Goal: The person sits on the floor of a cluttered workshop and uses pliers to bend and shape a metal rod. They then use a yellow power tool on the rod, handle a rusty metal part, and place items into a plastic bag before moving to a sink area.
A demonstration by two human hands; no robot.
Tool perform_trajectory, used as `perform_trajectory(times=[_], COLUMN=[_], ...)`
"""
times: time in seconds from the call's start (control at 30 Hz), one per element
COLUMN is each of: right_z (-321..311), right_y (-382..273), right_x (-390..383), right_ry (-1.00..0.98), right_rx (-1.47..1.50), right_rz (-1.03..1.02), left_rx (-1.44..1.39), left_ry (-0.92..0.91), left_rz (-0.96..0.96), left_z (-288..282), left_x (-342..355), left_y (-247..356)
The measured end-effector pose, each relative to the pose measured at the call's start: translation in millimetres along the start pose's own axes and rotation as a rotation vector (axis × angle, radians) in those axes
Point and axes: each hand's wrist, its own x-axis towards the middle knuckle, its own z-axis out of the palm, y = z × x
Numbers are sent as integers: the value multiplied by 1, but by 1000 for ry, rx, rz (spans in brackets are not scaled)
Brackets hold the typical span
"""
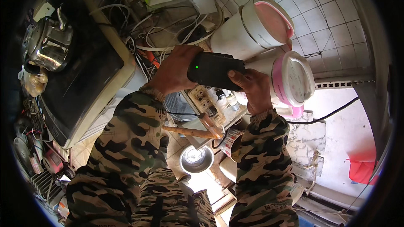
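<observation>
A black box-shaped device (215, 70) with a small green light is held level between my two hands. My left hand (174, 69) is closed round its left end, with most of the fingers hidden. At the other end my right hand (256, 90) grips it, the thumb lying across the near face. Below the device is a socket strip (203, 100) with several plugs in it. A wooden stick (189, 132) lies just nearer to me. Two white lidded containers, one with a pink top (273, 23) and one with a pink band (290, 77), stand right of my hands.
Tangled white cables (164, 33) spread beyond my left hand. On the left, a shiny metal kettle (52, 44) rests on a dark-topped appliance (90, 54). A metal bowl (196, 159) sits low down in front of me. At the right a black cable (328, 115) crosses a pale surface.
</observation>
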Motion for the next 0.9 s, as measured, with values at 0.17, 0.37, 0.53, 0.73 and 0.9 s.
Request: perform_trajectory(times=[0.17,0.37,0.53,0.73,0.9], right_z=[-1,-2,-15,-6,-5], right_y=[-1,-4,-13,-17,1], right_x=[-3,-10,-26,-56,-81], right_ry=[-46,6,90,121,109], right_rx=[-205,-9,-137,-20,541], right_rz=[6,73,-43,44,60], left_rx=[34,4,158,219,388], left_ry=[-14,-37,58,-19,-226], left_rz=[58,40,-66,-85,-102], left_z=[-9,-9,-28,-10,26], left_x=[-1,4,-3,6,6], left_y=[-5,3,-35,-26,-17])
